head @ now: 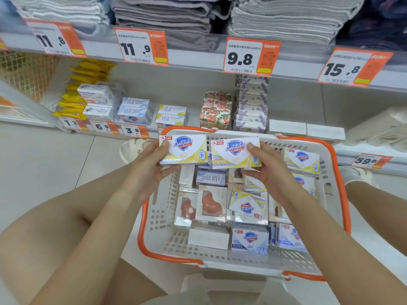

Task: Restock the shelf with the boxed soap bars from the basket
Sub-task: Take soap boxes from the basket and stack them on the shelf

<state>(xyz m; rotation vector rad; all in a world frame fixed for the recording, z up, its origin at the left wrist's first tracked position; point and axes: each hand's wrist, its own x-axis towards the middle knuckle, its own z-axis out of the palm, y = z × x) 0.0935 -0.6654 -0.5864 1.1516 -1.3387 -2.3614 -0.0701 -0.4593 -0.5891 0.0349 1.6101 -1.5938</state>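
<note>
A white basket with an orange rim (340, 188) sits on the floor between my knees, holding several boxed soap bars (248, 205). My left hand (149, 170) grips one white-and-yellow Safeguard box (187, 154) above the basket's far end. My right hand (268, 170) holds a second matching Safeguard box (236, 157) right beside it. Both boxes face up, label toward me. On the low shelf (286, 126) behind, two matching yellow boxes (171, 116) are stacked, with blue-and-white soap boxes (135, 111) to their left.
Floral boxes (215, 111) and lavender packs (251, 104) stand on the shelf right of the yellow stack. Flat white boxes (306, 128) lie further right. Folded towels (286, 16) fill the upper shelf above orange price tags (248, 56). My shoe (132, 148) rests left of the basket.
</note>
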